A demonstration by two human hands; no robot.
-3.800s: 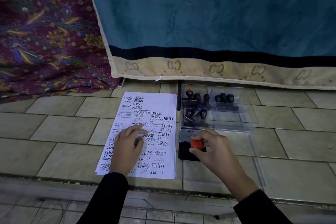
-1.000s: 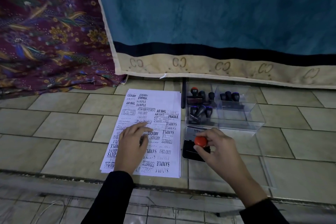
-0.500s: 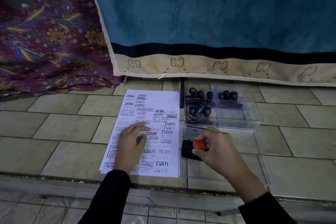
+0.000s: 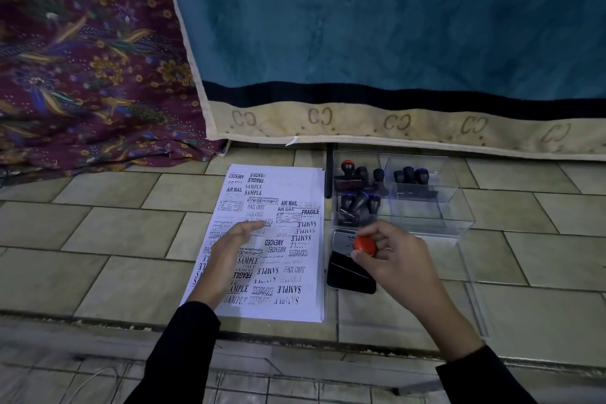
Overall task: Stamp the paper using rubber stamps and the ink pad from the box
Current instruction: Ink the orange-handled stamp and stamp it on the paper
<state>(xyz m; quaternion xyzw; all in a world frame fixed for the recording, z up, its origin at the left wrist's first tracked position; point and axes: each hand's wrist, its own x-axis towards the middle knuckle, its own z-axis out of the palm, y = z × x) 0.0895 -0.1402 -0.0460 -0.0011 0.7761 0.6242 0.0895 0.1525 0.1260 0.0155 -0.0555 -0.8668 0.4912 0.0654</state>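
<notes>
Two hands: right hand (image 4: 395,261) still grips red stamp (image 4: 365,246), left hand (image 4: 229,248) flatter on paper (image 4: 303,182).

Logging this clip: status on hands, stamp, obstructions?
Left hand open, resting on paper. Right hand pinches red-knobbed stamp over ink pad. Nothing between stamp and paper.

Stamping kit on the floor (image 4: 114,226).
The paper (image 4: 288,239) is crowded with black imprints; just right lies the open ink pad (image 4: 347,275), a red-knobbed stamp (image 4: 365,246) perhaps touching it; dark stamps (image 4: 357,203) stand in the clear box (image 4: 426,216) behind.
</notes>
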